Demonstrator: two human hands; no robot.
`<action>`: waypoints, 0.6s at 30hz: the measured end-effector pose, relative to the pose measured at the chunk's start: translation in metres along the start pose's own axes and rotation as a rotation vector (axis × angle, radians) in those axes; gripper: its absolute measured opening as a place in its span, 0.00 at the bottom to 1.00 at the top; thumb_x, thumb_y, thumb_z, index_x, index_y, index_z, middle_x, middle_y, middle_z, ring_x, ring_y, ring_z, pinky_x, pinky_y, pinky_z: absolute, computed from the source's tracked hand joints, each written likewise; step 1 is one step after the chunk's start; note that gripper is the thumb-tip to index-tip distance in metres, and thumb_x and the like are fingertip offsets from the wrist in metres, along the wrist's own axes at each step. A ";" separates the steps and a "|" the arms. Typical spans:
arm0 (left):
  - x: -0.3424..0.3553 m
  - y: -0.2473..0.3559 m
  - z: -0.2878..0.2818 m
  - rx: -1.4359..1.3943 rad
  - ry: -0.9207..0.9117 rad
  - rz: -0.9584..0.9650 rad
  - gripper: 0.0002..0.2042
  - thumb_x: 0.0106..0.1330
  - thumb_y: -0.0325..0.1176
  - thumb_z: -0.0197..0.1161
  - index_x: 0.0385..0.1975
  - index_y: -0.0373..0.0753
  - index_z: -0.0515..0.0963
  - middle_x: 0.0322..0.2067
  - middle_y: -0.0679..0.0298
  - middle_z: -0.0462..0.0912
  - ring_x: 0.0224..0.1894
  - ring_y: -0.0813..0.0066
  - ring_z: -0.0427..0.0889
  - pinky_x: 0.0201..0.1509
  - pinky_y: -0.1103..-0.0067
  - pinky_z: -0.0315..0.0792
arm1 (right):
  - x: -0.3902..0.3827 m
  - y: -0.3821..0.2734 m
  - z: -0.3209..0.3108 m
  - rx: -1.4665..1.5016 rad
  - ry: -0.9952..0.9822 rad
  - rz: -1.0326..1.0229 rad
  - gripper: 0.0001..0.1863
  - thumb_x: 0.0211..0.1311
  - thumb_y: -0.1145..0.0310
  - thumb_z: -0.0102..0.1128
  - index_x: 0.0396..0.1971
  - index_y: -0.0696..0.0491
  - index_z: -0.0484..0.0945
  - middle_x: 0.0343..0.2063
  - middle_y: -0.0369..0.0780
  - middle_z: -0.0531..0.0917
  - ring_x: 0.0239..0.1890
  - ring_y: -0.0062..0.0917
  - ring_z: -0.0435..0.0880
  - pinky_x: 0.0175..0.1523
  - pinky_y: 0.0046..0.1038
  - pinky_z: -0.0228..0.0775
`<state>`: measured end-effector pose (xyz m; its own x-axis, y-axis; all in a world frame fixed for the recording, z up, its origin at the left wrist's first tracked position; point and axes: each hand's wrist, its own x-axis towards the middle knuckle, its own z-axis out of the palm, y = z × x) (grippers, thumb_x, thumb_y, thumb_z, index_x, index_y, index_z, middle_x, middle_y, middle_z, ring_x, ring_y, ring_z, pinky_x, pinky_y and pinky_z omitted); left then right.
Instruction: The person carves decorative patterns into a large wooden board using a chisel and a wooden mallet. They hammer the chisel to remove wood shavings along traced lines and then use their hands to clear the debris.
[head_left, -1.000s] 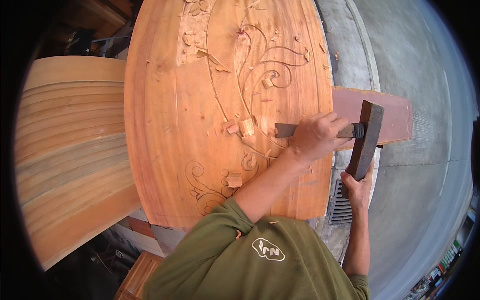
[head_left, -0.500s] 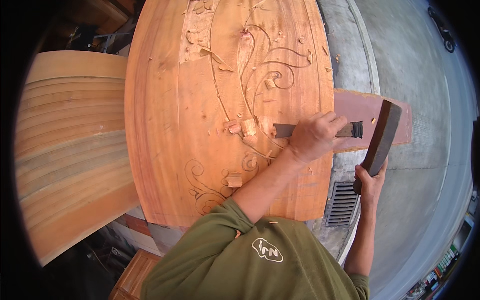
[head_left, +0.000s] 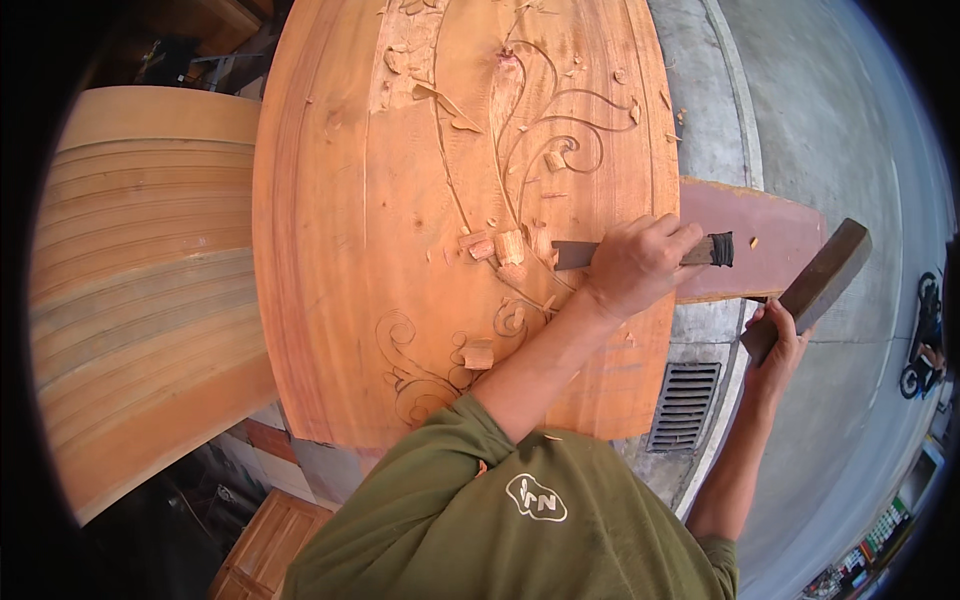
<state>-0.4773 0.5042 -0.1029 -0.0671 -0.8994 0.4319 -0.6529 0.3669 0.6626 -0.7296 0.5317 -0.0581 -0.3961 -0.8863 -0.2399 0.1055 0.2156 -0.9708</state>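
A wide wooden panel (head_left: pixel 340 250) lies before me, with scrolling vine lines drawn and partly carved into it. My left hand (head_left: pixel 640 260) is closed round the handle of a flat chisel (head_left: pixel 574 255). The chisel lies low across the panel, its blade tip on the wood beside a carved stem and its black-wrapped butt pointing right. Beyond the panel's right edge, my right hand (head_left: pixel 780 345) grips one end of a dark rectangular wooden mallet (head_left: pixel 825 275). The mallet tilts up and to the right, apart from the chisel. Curled wood shavings (head_left: pixel 510 248) lie close to the blade.
A reddish board (head_left: pixel 745 235) sticks out from under the panel's right side. Below it, a metal drain grate (head_left: pixel 685 405) sits in the concrete floor (head_left: pixel 800 130). Grooved wooden boards (head_left: pixel 150 250) are on the left. A motorcycle (head_left: pixel 925 340) stands at the far right.
My right hand and the mallet have swung rightward, away from the chisel's butt, and the mallet leans over more. The chisel stays in about the same place on the wood. The motorcycle shows farther down.
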 end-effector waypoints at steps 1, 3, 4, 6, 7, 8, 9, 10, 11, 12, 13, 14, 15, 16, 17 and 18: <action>0.000 0.000 0.000 -0.010 0.000 -0.002 0.21 0.57 0.44 0.83 0.46 0.45 0.83 0.30 0.66 0.81 0.35 0.63 0.89 0.36 0.68 0.85 | 0.002 0.000 0.005 0.087 0.018 -0.041 0.21 0.67 0.75 0.69 0.55 0.57 0.71 0.35 0.40 0.84 0.31 0.23 0.85 0.38 0.26 0.82; 0.003 0.001 -0.002 -0.013 0.021 -0.010 0.21 0.56 0.43 0.83 0.46 0.45 0.83 0.31 0.65 0.81 0.35 0.63 0.89 0.36 0.68 0.85 | -0.012 0.009 0.027 -0.094 -0.097 -0.027 0.29 0.62 0.74 0.71 0.62 0.57 0.71 0.35 0.38 0.83 0.32 0.22 0.83 0.38 0.26 0.79; 0.003 0.000 -0.003 -0.012 0.031 -0.013 0.21 0.56 0.43 0.83 0.46 0.45 0.83 0.32 0.65 0.81 0.35 0.63 0.89 0.37 0.68 0.85 | -0.022 0.014 0.034 -0.265 -0.264 -0.026 0.34 0.59 0.75 0.71 0.67 0.57 0.71 0.35 0.37 0.82 0.32 0.21 0.83 0.39 0.25 0.77; 0.003 -0.003 -0.006 -0.004 0.010 -0.042 0.22 0.56 0.42 0.83 0.47 0.44 0.83 0.32 0.65 0.82 0.35 0.62 0.89 0.37 0.68 0.85 | -0.021 0.023 0.018 -0.486 -0.388 -0.029 0.51 0.55 0.78 0.71 0.82 0.49 0.62 0.37 0.32 0.80 0.36 0.18 0.78 0.41 0.23 0.74; 0.003 -0.004 -0.006 -0.001 -0.001 -0.056 0.22 0.56 0.42 0.83 0.47 0.44 0.83 0.33 0.65 0.82 0.35 0.62 0.89 0.37 0.68 0.85 | -0.013 0.018 0.012 -0.560 -0.376 -0.061 0.50 0.56 0.79 0.71 0.82 0.49 0.62 0.37 0.32 0.79 0.35 0.18 0.77 0.41 0.24 0.74; 0.004 -0.003 -0.006 0.003 0.006 -0.054 0.22 0.56 0.42 0.83 0.47 0.44 0.83 0.33 0.65 0.83 0.35 0.62 0.89 0.37 0.68 0.85 | -0.004 0.015 0.007 -0.631 -0.369 -0.094 0.50 0.56 0.79 0.71 0.81 0.49 0.63 0.37 0.32 0.79 0.35 0.17 0.77 0.41 0.24 0.74; 0.004 -0.003 -0.007 0.001 0.013 -0.052 0.21 0.57 0.42 0.83 0.47 0.44 0.84 0.33 0.65 0.83 0.35 0.62 0.89 0.37 0.67 0.85 | 0.004 0.014 0.003 -0.538 -0.308 -0.095 0.50 0.56 0.78 0.72 0.81 0.51 0.62 0.37 0.31 0.79 0.35 0.17 0.78 0.40 0.23 0.73; 0.004 -0.004 -0.007 0.000 0.021 -0.050 0.21 0.57 0.42 0.83 0.47 0.44 0.84 0.33 0.65 0.83 0.35 0.61 0.89 0.37 0.67 0.85 | 0.013 0.007 0.002 -0.447 -0.244 -0.099 0.40 0.60 0.76 0.72 0.73 0.55 0.68 0.36 0.34 0.80 0.33 0.19 0.81 0.40 0.24 0.76; 0.004 -0.004 -0.006 0.000 0.025 -0.051 0.21 0.57 0.42 0.83 0.47 0.44 0.84 0.33 0.64 0.83 0.35 0.61 0.89 0.37 0.67 0.85 | 0.019 -0.005 0.007 -0.303 -0.165 -0.044 0.33 0.62 0.75 0.71 0.67 0.56 0.69 0.36 0.36 0.82 0.33 0.21 0.83 0.40 0.26 0.78; 0.005 -0.005 -0.004 0.000 0.028 -0.051 0.21 0.57 0.42 0.83 0.47 0.44 0.84 0.33 0.64 0.83 0.35 0.61 0.89 0.37 0.67 0.85 | 0.024 -0.012 0.013 -0.158 -0.085 0.011 0.27 0.64 0.75 0.71 0.61 0.56 0.71 0.36 0.38 0.83 0.33 0.23 0.84 0.40 0.27 0.80; 0.005 -0.004 -0.002 0.000 0.032 -0.051 0.21 0.57 0.42 0.83 0.47 0.44 0.84 0.33 0.64 0.83 0.35 0.61 0.90 0.37 0.67 0.85 | 0.028 -0.006 0.018 0.033 -0.049 -0.057 0.19 0.67 0.75 0.68 0.53 0.54 0.70 0.36 0.42 0.84 0.32 0.26 0.86 0.40 0.29 0.82; 0.005 -0.005 -0.001 0.003 0.042 -0.059 0.21 0.56 0.41 0.83 0.48 0.44 0.84 0.34 0.64 0.83 0.35 0.60 0.89 0.37 0.67 0.85 | 0.023 0.002 0.029 0.077 -0.048 -0.072 0.26 0.64 0.75 0.69 0.60 0.55 0.71 0.37 0.40 0.85 0.35 0.25 0.86 0.43 0.29 0.82; 0.005 -0.006 0.000 0.010 0.049 -0.062 0.22 0.56 0.41 0.84 0.48 0.44 0.84 0.34 0.64 0.83 0.35 0.60 0.89 0.37 0.66 0.84 | 0.015 0.013 0.030 -0.201 -0.215 -0.050 0.32 0.61 0.75 0.70 0.66 0.55 0.70 0.39 0.39 0.84 0.37 0.24 0.85 0.46 0.30 0.81; 0.005 -0.007 0.001 0.017 0.056 -0.064 0.22 0.55 0.40 0.84 0.48 0.44 0.84 0.34 0.64 0.83 0.35 0.59 0.89 0.37 0.66 0.84 | 0.005 0.021 0.029 -0.480 -0.381 -0.027 0.38 0.58 0.75 0.71 0.71 0.55 0.69 0.40 0.38 0.84 0.40 0.22 0.84 0.48 0.30 0.81; 0.005 -0.008 0.000 0.029 0.047 -0.086 0.22 0.56 0.40 0.84 0.49 0.44 0.84 0.34 0.63 0.83 0.35 0.59 0.89 0.37 0.66 0.84 | -0.007 0.018 0.035 -0.587 -0.421 0.002 0.49 0.54 0.76 0.72 0.79 0.53 0.65 0.41 0.35 0.82 0.41 0.20 0.81 0.50 0.29 0.78; 0.006 -0.008 -0.003 0.031 0.039 -0.101 0.23 0.56 0.40 0.84 0.49 0.44 0.84 0.34 0.63 0.83 0.35 0.59 0.89 0.37 0.66 0.84 | 0.002 0.020 0.022 -0.623 -0.414 -0.072 0.49 0.54 0.76 0.72 0.80 0.53 0.65 0.41 0.35 0.82 0.41 0.20 0.80 0.50 0.29 0.78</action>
<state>-0.4707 0.4967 -0.1038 0.0298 -0.9212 0.3879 -0.6781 0.2664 0.6849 -0.7080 0.5251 -0.0779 0.0063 -0.9621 -0.2726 -0.4920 0.2343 -0.8385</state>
